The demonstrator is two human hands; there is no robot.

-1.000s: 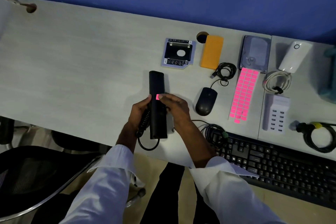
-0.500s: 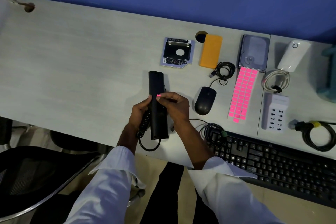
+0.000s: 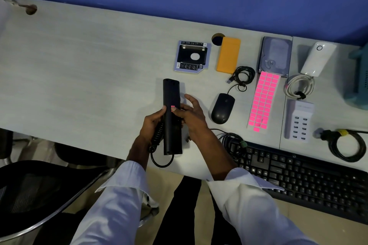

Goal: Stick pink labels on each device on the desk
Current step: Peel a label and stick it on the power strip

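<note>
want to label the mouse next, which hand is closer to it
Right. The right hand is left of the mouse, touching the handset from the right; the left hand grips it from the far side.

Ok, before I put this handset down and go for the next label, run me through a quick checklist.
1. The pink label sits on the handset: ok.
2. It is pressed flat all over: cannot tell, the right hand covers part of it.
3. The handset is secure: ok, the left hand grips its side.
4. The label sheet has labels left: ok, it lies right of the mouse.
5. The mouse is labelled: not ok, no pink shows on it.
</note>
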